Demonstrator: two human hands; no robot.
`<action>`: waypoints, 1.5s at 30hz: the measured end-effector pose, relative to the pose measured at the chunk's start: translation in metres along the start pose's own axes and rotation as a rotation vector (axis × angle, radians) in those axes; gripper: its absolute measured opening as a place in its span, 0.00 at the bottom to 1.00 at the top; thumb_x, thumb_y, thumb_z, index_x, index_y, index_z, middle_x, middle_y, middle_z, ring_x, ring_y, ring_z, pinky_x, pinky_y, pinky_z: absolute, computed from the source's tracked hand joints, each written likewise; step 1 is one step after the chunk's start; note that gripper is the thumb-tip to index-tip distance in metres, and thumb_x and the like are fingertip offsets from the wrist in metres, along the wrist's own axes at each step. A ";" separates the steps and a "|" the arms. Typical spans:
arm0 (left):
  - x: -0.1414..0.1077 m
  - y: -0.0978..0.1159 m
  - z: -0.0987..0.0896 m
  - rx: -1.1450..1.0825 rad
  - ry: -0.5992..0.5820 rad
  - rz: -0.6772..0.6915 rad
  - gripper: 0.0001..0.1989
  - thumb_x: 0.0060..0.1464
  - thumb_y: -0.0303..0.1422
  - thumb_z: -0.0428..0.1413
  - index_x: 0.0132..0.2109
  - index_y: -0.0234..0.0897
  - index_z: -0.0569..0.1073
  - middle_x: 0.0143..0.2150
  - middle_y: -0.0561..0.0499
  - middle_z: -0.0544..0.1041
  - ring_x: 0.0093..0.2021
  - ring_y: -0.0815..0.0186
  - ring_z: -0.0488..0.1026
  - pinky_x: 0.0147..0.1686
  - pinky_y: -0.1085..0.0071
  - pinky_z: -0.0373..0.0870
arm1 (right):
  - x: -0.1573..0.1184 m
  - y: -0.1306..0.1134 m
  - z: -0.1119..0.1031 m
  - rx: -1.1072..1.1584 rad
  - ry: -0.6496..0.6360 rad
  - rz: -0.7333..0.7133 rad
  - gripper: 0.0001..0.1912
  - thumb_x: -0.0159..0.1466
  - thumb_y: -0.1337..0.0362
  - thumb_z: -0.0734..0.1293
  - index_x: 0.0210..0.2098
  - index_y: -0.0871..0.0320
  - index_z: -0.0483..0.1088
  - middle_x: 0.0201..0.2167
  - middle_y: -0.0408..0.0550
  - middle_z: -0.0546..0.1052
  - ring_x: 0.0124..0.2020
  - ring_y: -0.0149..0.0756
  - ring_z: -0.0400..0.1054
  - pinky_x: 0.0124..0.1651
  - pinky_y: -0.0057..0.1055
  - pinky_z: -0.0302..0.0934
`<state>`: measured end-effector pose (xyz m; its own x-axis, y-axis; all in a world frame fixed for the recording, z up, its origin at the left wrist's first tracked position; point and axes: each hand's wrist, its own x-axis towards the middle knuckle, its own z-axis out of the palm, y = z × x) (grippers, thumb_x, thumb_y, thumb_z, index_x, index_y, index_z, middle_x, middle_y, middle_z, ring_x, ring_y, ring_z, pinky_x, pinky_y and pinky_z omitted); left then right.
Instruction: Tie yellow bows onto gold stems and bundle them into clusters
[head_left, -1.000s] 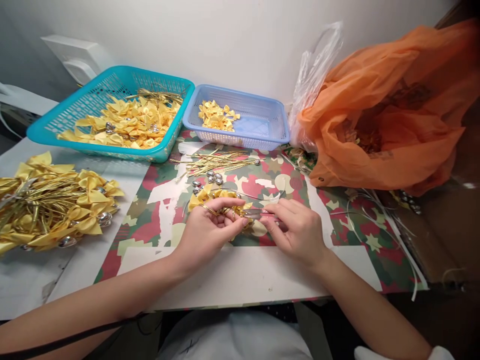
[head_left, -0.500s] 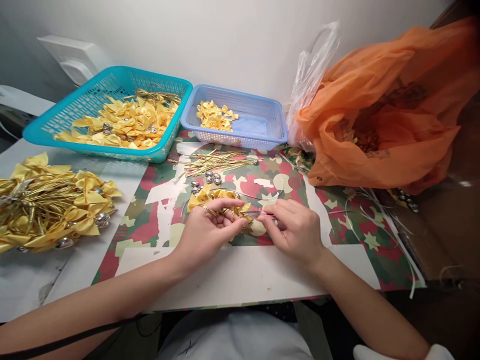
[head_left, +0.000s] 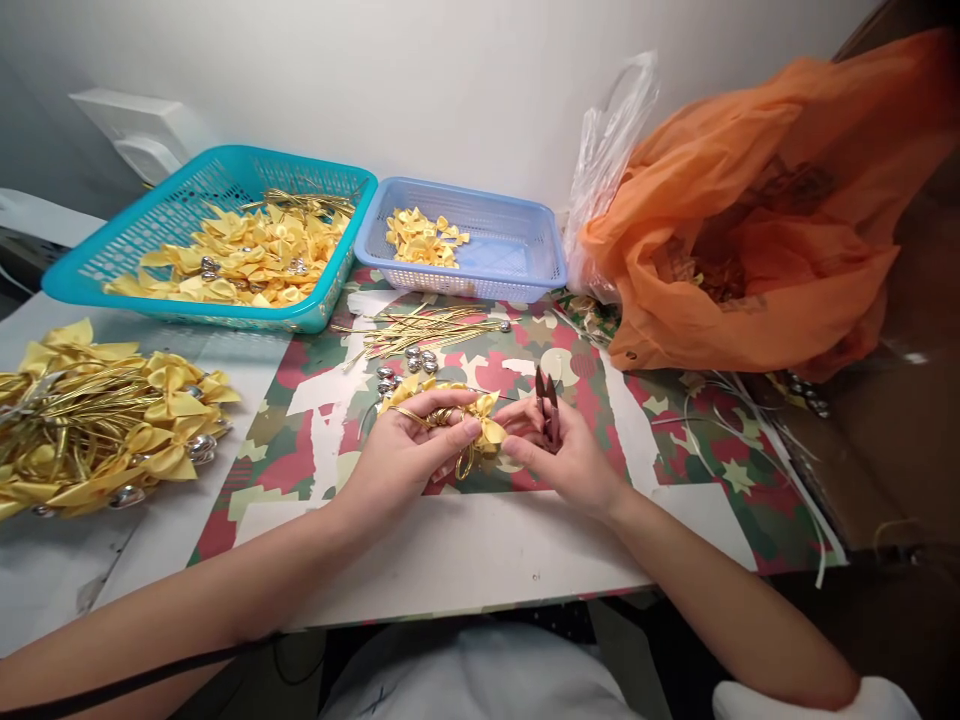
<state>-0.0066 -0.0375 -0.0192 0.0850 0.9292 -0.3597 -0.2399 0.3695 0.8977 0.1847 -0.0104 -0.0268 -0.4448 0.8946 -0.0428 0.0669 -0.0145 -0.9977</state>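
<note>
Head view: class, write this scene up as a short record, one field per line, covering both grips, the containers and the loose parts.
Left grip: holds a yellow bow with gold cord
Right grip: holds a pliers-like tool, tips pointing away from the person; thumb close by the bow
Teal basket: yellow bows, gold cords, silver balls
Blue basket: smaller yellow heap, left side
Loose parts: gold cords, silver balls
Far right: orange bag, open
</note>
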 end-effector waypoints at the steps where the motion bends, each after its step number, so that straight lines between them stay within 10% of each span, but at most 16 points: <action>1: 0.000 0.000 0.000 -0.001 -0.011 -0.006 0.21 0.47 0.41 0.67 0.47 0.39 0.74 0.22 0.59 0.68 0.17 0.77 0.57 0.16 0.79 0.55 | 0.000 0.000 0.003 0.049 -0.012 0.000 0.23 0.59 0.52 0.70 0.28 0.53 0.50 0.38 0.46 0.76 0.35 0.33 0.73 0.39 0.34 0.69; 14: 0.001 -0.002 0.002 0.070 -0.061 -0.003 0.16 0.50 0.44 0.64 0.40 0.40 0.72 0.18 0.60 0.64 0.17 0.75 0.56 0.16 0.80 0.53 | 0.000 0.002 0.018 0.073 0.147 -0.097 0.23 0.56 0.57 0.72 0.27 0.53 0.50 0.27 0.38 0.70 0.28 0.29 0.69 0.33 0.30 0.70; 29: 0.004 0.002 0.000 -0.221 -0.128 0.013 0.10 0.48 0.37 0.67 0.37 0.41 0.76 0.28 0.58 0.71 0.16 0.80 0.57 0.14 0.83 0.50 | 0.007 0.004 0.001 0.354 0.023 -0.081 0.14 0.54 0.70 0.66 0.28 0.54 0.53 0.24 0.35 0.61 0.21 0.24 0.56 0.25 0.25 0.52; 37: -0.002 -0.004 0.000 0.081 -0.202 0.150 0.14 0.57 0.42 0.60 0.47 0.41 0.77 0.22 0.58 0.64 0.22 0.74 0.60 0.21 0.79 0.58 | 0.008 -0.003 0.002 0.477 -0.061 0.073 0.13 0.52 0.69 0.66 0.27 0.55 0.53 0.23 0.35 0.61 0.20 0.23 0.53 0.24 0.24 0.49; 45: -0.001 0.005 0.010 0.208 -0.143 0.052 0.13 0.49 0.40 0.64 0.37 0.35 0.76 0.22 0.57 0.67 0.19 0.76 0.57 0.16 0.78 0.51 | 0.011 -0.006 0.004 0.538 -0.153 0.165 0.16 0.51 0.68 0.70 0.27 0.55 0.55 0.21 0.33 0.62 0.19 0.21 0.49 0.23 0.23 0.45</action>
<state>0.0020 -0.0367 -0.0114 0.2169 0.9336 -0.2851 -0.0445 0.3012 0.9525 0.1757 -0.0021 -0.0216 -0.5937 0.7871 -0.1674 -0.2992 -0.4090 -0.8621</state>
